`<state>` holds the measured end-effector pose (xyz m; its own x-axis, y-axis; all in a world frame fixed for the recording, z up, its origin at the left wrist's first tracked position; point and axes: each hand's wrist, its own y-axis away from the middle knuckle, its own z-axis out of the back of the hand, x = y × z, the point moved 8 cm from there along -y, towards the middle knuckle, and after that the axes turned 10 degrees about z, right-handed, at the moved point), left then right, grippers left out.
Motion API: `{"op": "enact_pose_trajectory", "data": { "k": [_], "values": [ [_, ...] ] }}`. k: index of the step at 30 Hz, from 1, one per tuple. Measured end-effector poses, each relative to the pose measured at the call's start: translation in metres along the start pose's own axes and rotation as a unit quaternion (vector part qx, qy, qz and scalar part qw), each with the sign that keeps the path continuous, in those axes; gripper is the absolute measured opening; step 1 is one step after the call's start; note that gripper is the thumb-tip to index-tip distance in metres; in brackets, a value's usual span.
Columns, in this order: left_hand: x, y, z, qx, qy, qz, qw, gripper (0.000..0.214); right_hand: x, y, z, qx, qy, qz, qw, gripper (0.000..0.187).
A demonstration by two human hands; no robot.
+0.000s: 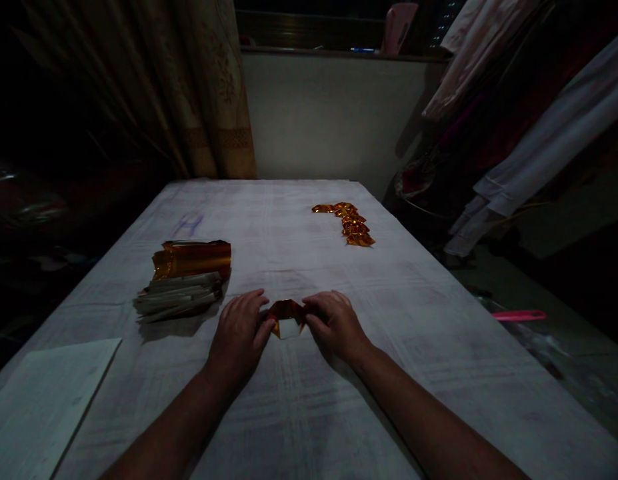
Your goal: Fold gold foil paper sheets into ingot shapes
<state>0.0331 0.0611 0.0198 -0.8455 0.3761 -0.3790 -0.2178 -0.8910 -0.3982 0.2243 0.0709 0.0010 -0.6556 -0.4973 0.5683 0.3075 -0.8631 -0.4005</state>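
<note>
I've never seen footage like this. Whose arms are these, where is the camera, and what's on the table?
No machine here: these are a person's two bare arms, filmed by a camera worn on their head, looking forward and down. The left hand and right hand meet at a small gold foil paper, partly folded so its white underside shows; the fingers of both grip its edges. On the cloth-covered table, to the person's left, lies a stack of gold and white sheets. Farther off, to the right, sits a row of folded gold pieces. A pale sheet lies at the near left corner. The room is dim, with a curtain and hanging clothes behind.
</note>
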Motion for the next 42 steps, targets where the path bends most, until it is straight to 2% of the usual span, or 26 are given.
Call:
{"op": "enact_pose_trajectory", "data": {
  "k": [3, 7, 12, 16, 22, 27, 31, 36, 42],
  "values": [
    [-0.013, 0.001, 0.001, -0.012, -0.025, -0.058, 0.998, 0.040, 0.006, -0.001, -0.002, 0.025, -0.004, 0.013, 1.000, 0.021],
    [-0.033, 0.001, 0.002, -0.003, -0.054, -0.128, 0.990, 0.031, 0.011, -0.002, -0.001, 0.027, 0.003, 0.025, 0.999, 0.021],
    [-0.033, 0.000, -0.004, 0.057, -0.068, -0.133, 0.987, 0.030, 0.017, -0.001, -0.004, 0.047, 0.028, 0.063, 0.996, 0.016],
    [-0.034, 0.003, -0.010, 0.092, -0.039, -0.153, 0.983, 0.037, 0.020, 0.001, -0.007, 0.061, 0.037, 0.099, 0.993, 0.020],
    [-0.045, 0.009, -0.004, 0.039, -0.034, -0.181, 0.982, 0.026, 0.023, -0.003, -0.006, 0.081, 0.033, 0.152, 0.984, 0.007],
    [-0.048, 0.020, 0.002, 0.060, 0.005, -0.172, 0.983, 0.022, 0.033, -0.003, -0.002, 0.082, 0.029, 0.227, 0.970, 0.006],
    [-0.047, 0.027, 0.007, 0.109, 0.059, -0.152, 0.981, 0.020, 0.026, -0.002, -0.005, 0.079, -0.002, 0.201, 0.977, 0.003],
    [-0.047, 0.033, 0.003, 0.155, 0.052, -0.161, 0.973, 0.031, 0.017, -0.008, -0.011, 0.098, -0.010, 0.156, 0.983, 0.006],
    [-0.049, 0.034, 0.005, 0.123, 0.033, -0.181, 0.975, 0.048, 0.017, -0.013, -0.011, 0.129, -0.036, 0.119, 0.984, 0.009]
  ]
}}
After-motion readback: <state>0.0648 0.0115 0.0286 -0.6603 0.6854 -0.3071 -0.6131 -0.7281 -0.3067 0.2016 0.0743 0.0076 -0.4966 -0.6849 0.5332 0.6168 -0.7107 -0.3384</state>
